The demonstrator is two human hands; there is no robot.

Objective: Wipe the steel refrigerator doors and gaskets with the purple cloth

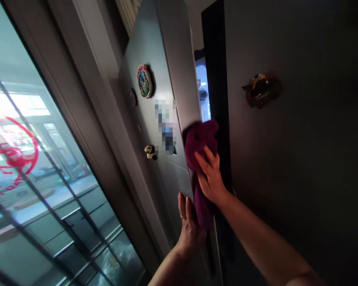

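The right hand (210,172) has its fingers slightly spread over a crumpled, dark purple cloth (201,137), holding it against the inner vertical edge of a grey, metallic-looking door (146,35). The left hand (188,234), a ring on one finger, rests its extended fingers on that door's front, beside the cloth's hanging lower end; whether its hidden thumb touches the cloth, I cannot tell. The work appears under way, with the cloth at the middle stretch of the edge. Nothing shows whether the edge above or below has been covered. A thin pale line (177,166) crosses the front, right of a small panda figure (150,151); streak or scratch is unclear. The door stands apart from a darker right-hand door (286,159), which bears a dark red ornament (259,91).
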